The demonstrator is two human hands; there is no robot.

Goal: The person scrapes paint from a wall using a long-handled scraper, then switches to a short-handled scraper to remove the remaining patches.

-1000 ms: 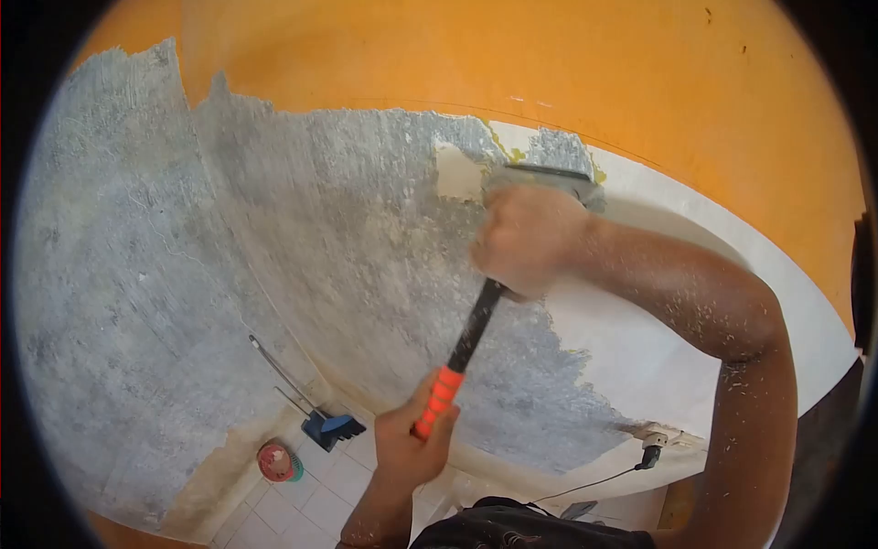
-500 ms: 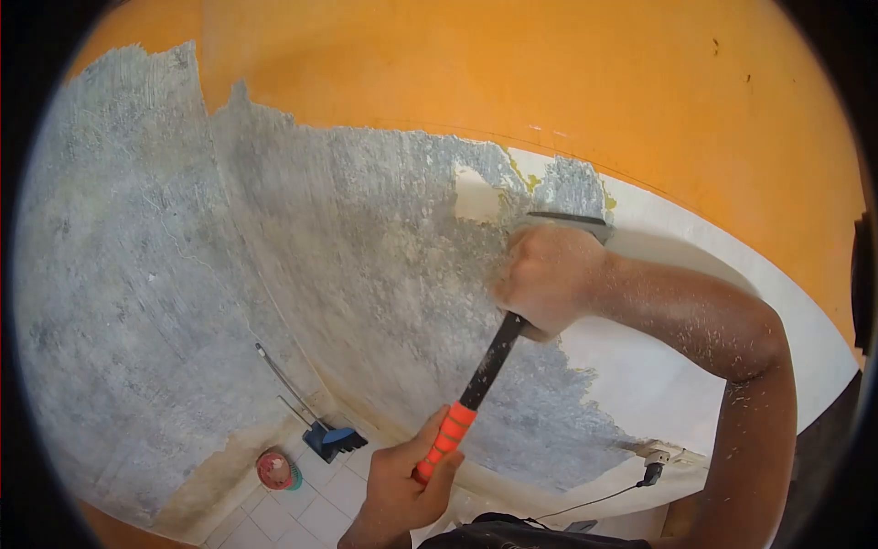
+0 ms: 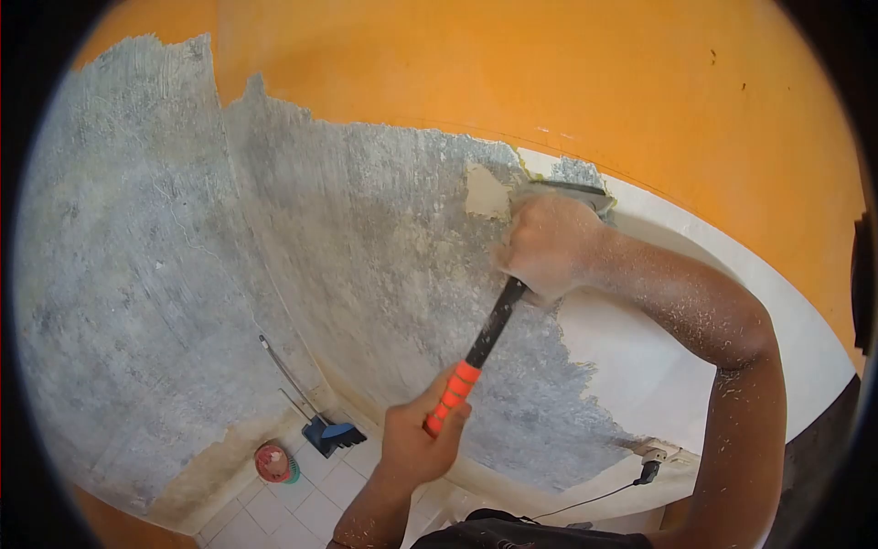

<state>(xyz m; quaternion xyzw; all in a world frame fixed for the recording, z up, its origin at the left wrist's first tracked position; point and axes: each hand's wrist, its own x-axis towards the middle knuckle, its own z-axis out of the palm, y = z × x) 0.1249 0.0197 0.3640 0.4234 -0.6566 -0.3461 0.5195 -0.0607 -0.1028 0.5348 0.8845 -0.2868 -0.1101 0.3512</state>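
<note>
A long-handled scraper with a black shaft and an orange grip slants up across the wall. My left hand is wrapped round the orange grip at its lower end. Higher up, my right hand is closed on the shaft just below the wide dark blade, slightly blurred. The blade lies against the wall, close under the orange painted area, and my right hand partly hides it. White coating borders the bare grey surface on the right. Pale dust flecks cover my right forearm.
A power socket with a black plug and cable is low on the wall. On the tiled floor stand a red-and-green basket and a blue broom with a dustpan. A dark object is at the right edge.
Both hands and the scraper have moved up the wall, bringing the blade closer to the orange paint. My grip on the tool looks the same. The view has shifted slightly.
</note>
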